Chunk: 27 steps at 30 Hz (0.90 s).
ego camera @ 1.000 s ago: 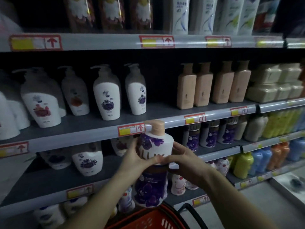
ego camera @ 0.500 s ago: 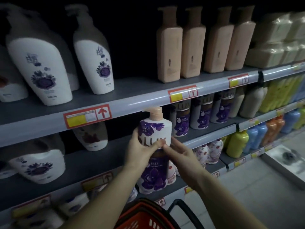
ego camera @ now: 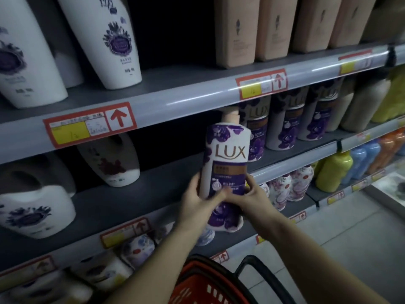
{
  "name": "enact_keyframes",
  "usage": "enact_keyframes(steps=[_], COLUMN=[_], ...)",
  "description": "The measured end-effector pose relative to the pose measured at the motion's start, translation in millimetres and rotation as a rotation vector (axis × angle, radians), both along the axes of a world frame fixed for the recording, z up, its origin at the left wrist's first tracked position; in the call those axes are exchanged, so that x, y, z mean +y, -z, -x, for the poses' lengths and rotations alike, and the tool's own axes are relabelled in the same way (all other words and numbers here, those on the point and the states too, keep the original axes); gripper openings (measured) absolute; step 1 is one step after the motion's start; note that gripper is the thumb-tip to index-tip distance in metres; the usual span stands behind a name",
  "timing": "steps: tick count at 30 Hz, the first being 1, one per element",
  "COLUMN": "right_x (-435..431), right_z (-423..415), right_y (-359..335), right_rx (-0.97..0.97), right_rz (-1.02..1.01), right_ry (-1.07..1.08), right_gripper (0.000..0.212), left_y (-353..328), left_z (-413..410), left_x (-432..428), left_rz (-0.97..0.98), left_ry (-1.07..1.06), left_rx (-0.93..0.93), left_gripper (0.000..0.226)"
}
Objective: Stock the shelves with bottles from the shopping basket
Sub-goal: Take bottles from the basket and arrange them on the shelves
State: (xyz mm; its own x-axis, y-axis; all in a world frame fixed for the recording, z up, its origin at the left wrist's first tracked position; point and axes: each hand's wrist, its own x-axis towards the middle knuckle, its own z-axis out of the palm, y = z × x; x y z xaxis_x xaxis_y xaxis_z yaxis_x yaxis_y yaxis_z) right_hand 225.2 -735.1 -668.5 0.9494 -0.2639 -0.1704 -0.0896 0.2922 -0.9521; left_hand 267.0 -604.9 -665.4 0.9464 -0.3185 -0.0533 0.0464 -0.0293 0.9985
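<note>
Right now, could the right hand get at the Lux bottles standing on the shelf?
Probably, once freed: the right hand and left hand both grip the held bottle. The shelved bottles stand just beyond to its right, with nothing in between.

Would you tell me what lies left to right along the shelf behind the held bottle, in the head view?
white bottle with purple flower → white bottle with red flower → held LUX bottle → shelved LUX bottles → cream bottle → yellow-green bottles
</note>
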Motion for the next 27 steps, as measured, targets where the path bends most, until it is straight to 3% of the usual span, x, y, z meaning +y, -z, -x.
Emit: enact_keyframes(steps=[3, 7, 11, 14, 21, 27], right_x=[-5.1, -9.0, -7.7, -6.9, -12.2, -20.7], right_z=[-13.5, -29.5, -45.3, -58.9, -85.9, -100.5], right_y=[-5.1, -10.7, -16.3, -17.8, -6.4, 4.6], right_rx=[-0.013, -0.045, -0.101, -0.125, -0.175, -0.182], right_rz=[0.006, 0.050, 0.092, 0.116, 0.217, 0.275], right_ry=[0.016, 0.003, 0.009, 0.017, 0.058, 0.057], right_gripper=[0.062, 0.065, 0.061, 0.073, 0.089, 0.086], left_y=[18.4, 22.5, 16.4, 11.0, 22.2, 39.1], left_z=[3.6, -12.8, -29.7, -40.7, -67.8, -83.4], left_x=[5.9, 7.4, 8.2, 6.9, -5.2, -15.9], left_rz=[-0.102, -0.167, -0.264, -0.342, -0.337, -0.346], left_ry=[0.098, 0.071, 0.027, -0.004, -0.056, -0.087], left_rx=[-0.106, -0.151, -0.245, -0.302, -0.307, -0.332], left_gripper=[0.096, 0.108, 0.108, 0.109, 0.110, 0.108])
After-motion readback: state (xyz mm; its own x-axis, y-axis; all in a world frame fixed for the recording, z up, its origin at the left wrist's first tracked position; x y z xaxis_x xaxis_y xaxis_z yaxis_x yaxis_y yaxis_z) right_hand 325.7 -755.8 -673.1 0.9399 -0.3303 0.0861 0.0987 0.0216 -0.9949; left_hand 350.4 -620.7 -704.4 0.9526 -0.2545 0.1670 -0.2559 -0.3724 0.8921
